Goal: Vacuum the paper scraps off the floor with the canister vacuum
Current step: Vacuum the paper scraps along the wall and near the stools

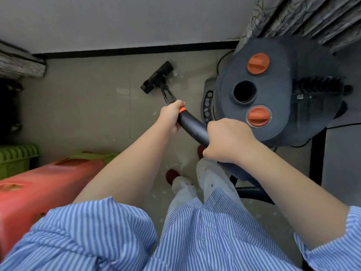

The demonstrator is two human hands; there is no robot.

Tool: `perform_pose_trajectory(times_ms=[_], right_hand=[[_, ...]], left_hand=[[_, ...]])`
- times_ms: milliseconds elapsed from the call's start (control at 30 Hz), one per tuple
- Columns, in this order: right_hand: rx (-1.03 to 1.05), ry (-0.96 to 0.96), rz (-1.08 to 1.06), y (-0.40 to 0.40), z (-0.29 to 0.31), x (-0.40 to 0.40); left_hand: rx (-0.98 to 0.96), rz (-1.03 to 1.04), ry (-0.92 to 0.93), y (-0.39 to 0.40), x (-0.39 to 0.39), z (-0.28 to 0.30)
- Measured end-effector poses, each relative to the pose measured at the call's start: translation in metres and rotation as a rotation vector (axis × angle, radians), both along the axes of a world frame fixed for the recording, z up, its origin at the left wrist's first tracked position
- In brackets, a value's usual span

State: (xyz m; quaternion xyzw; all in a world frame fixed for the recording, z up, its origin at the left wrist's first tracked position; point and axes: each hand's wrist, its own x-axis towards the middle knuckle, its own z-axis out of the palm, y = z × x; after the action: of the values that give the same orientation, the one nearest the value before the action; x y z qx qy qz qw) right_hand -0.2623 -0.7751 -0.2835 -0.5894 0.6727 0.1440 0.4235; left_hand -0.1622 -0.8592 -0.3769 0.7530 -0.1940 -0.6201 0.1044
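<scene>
Vacuuming near the wall

The big canister vacuum (273,90) stood right; both the left hand (171,116) and right hand (228,139) gripped the wand (192,126), its brush head (157,77) beside paper scraps (175,74), probably needing a sweep rightward.

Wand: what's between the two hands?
Head view: only a bare stretch of the dark wand between left hand and right hand.
</scene>
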Motion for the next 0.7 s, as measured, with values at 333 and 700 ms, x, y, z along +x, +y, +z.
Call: perform_pose_trajectory(times_ms=[333, 700], right_hand=[[0.063, -0.057, -0.174, 0.019, -0.020, 0.002], [0.056, -0.053, -0.233, 0.059, -0.008, 0.057]], left_hand=[[0.055, -0.214, -0.055, 0.008, -0.018, -0.014], [0.102, -0.340, -0.046, 0.043, 0.031, -0.001]])
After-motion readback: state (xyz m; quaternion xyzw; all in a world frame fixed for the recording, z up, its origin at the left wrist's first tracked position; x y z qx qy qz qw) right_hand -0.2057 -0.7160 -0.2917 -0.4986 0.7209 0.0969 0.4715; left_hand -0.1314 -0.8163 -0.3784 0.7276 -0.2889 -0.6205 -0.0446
